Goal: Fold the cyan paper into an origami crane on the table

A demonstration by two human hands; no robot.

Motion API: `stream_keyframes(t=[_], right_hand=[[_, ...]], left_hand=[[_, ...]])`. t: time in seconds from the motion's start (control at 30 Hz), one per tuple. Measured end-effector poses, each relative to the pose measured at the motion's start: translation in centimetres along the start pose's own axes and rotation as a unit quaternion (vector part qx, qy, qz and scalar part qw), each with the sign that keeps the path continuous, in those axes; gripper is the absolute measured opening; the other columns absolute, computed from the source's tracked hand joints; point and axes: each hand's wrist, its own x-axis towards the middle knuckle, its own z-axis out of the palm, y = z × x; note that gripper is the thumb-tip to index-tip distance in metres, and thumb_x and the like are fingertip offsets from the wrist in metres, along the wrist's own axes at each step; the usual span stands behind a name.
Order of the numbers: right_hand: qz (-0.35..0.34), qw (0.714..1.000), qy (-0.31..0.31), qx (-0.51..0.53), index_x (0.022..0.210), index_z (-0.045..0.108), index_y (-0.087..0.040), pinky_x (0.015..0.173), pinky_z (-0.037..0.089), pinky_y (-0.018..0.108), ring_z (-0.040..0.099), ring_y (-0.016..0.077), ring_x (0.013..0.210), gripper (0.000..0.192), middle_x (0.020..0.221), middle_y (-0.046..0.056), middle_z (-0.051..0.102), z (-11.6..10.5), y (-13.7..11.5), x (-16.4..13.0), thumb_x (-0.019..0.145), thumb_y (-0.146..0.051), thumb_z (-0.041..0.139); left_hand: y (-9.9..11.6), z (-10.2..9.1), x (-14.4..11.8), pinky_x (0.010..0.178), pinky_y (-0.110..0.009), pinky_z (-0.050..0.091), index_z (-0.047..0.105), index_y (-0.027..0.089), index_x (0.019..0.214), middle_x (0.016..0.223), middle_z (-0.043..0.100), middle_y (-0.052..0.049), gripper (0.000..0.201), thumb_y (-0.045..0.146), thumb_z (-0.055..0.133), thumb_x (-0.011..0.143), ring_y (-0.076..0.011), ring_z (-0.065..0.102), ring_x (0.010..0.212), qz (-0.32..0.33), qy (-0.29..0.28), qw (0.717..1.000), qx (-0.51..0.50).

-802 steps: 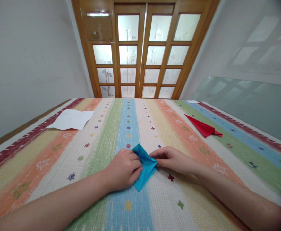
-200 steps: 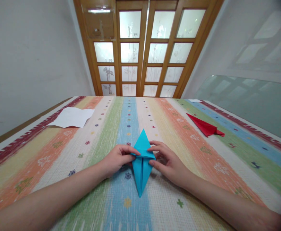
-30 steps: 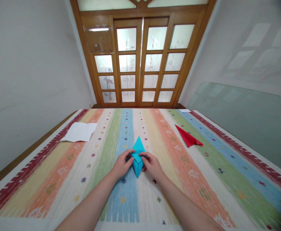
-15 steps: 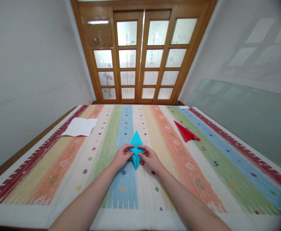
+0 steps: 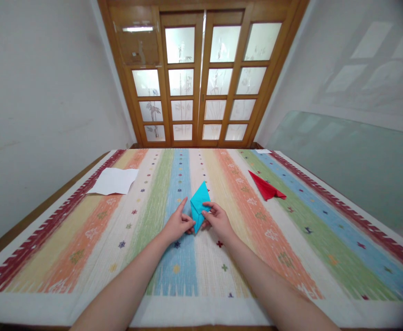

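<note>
The blue folded paper (image 5: 199, 205) has been lifted off the cloth and tipped: half a second ago it lay flat with its point toward the far edge of the table, whereas now its upper tip leans to the right and its lower tip is raised between the two hands. The flat pressing of a crease seems to have ended, and the piece looks to be held up for turning or for opening a flap; which of the two cannot be told.

The paper is held over the blue stripe of the striped tablecloth (image 5: 291, 239), near the middle of the table and somewhat closer to the near edge than to the far one. The left hand (image 5: 178, 224) is placed against its lower left side, with the thumb and lower fingers closed on the bottom tip and the forefinger stretched upward along the left edge. The right hand (image 5: 217, 219) is set at the lower right side, its thumb and fingers pinched on the right flap. Both hands touch the paper and nearly meet beneath it.

Farther out, a red folded paper (image 5: 265, 187) lies toward the far right corner, and a white sheet (image 5: 113, 180) lies by the left edge, both well apart from the hands.
</note>
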Motion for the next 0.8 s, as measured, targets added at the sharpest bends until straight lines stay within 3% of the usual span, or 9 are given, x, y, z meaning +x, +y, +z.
stream_keyframes(t=[0.33,0.5,0.63,0.8], right_hand=[[-0.014,1.000,0.012,0.024,0.103,0.059,-0.021,0.048,0.055,0.029,0.065,0.0161,0.049,0.039,0.074,-0.001,0.067,0.2,0.2,-0.2,0.076,-0.044,0.075],[-0.020,0.998,0.035,0.038,0.104,0.061,-0.021,0.049,0.056,0.030,0.066,0.0167,0.050,0.042,0.076,-0.001,0.068,0.2,0.3,-0.1,0.074,-0.046,0.076],[-0.021,0.998,0.041,0.042,0.104,0.062,-0.020,0.047,0.055,0.028,0.066,0.0166,0.049,0.041,0.076,0.000,0.069,0.1,0.3,-0.2,0.075,-0.044,0.077],[-0.020,0.998,0.042,0.044,0.105,0.062,-0.020,0.046,0.054,0.028,0.067,0.0164,0.049,0.041,0.079,0.001,0.070,0.2,0.1,-0.3,0.075,-0.044,0.077]], left_hand=[[-0.1,1.1,0.1,0.050,-0.019,0.046,0.018,0.020,0.156,0.064,0.060,0.009,0.089,0.018,0.066,0.081,-0.0093,0.060,0.048,-0.036,0.034,0.999,0.005],[-0.6,1.2,0.0,0.047,-0.019,0.045,0.026,0.015,0.153,0.071,0.066,0.003,0.074,0.020,0.061,0.087,-0.0121,0.064,0.053,-0.062,0.013,0.998,0.011],[-0.7,1.2,-0.1,0.045,-0.020,0.044,0.026,0.014,0.153,0.079,0.071,-0.004,0.070,0.019,0.058,0.091,-0.0121,0.064,0.051,-0.086,-0.020,0.996,0.012],[-0.7,1.1,-0.2,0.045,-0.019,0.044,0.025,0.016,0.153,0.076,0.070,-0.001,0.071,0.017,0.058,0.090,-0.0102,0.062,0.048,-0.085,-0.015,0.996,0.013]])
